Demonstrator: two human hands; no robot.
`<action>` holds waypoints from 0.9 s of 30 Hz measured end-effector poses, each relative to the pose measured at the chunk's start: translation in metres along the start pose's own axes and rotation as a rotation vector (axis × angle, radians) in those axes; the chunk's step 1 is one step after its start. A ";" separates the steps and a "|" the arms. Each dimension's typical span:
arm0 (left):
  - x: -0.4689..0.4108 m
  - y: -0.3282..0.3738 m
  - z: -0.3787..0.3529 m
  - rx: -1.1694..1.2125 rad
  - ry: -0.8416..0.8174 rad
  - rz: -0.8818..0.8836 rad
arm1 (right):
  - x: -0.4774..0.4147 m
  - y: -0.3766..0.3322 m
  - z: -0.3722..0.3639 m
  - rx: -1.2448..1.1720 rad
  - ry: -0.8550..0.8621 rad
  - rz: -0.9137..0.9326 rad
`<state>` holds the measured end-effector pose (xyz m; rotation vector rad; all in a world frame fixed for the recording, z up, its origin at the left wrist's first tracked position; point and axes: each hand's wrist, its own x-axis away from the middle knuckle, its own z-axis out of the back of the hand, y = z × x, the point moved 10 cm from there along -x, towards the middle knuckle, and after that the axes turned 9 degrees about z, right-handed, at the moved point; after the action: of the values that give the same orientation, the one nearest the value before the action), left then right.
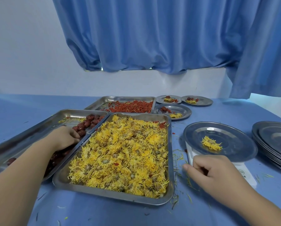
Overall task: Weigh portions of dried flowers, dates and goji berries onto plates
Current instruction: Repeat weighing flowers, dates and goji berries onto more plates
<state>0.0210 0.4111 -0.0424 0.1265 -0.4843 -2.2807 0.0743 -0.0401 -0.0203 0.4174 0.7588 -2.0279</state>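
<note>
The left hand (66, 138) reaches forward at the end of an outstretched bare forearm, palm down, with its fingers bent downward and their tips hidden beneath the knuckles. The right hand (216, 172) lies knuckles up, its fingers curled under into a fist and the thumb stretched out to their left.

Nothing is legible; marks on the scale (246, 174) are too blurred.
</note>
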 end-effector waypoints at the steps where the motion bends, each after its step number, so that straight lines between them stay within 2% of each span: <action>1: 0.001 0.000 0.002 0.021 0.020 0.001 | 0.000 0.000 0.001 -0.001 0.002 0.001; 7: 0.012 0.007 0.015 0.101 0.174 -0.023 | 0.000 -0.003 0.003 0.001 0.005 0.011; 13: 0.026 0.033 0.033 0.474 0.223 -0.118 | -0.001 -0.003 0.006 -0.011 0.009 0.012; 16: 0.037 0.072 0.027 0.619 0.097 -0.157 | -0.001 -0.001 0.012 -0.074 0.058 -0.005; 20: 0.070 0.151 -0.006 0.838 -0.256 -0.220 | 0.002 0.017 0.034 -0.241 0.261 -0.138; 23: 0.105 0.218 -0.026 0.760 -0.341 -0.357 | 0.011 0.049 0.053 -0.406 0.422 -0.322; 27: 0.143 0.287 -0.055 0.580 -0.329 -0.492 | 0.029 0.088 0.066 -0.690 0.612 -0.533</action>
<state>0.1332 0.1133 0.0250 0.1725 -1.4148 -2.5730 0.1333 -0.1373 -0.0170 0.4563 2.0418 -1.9322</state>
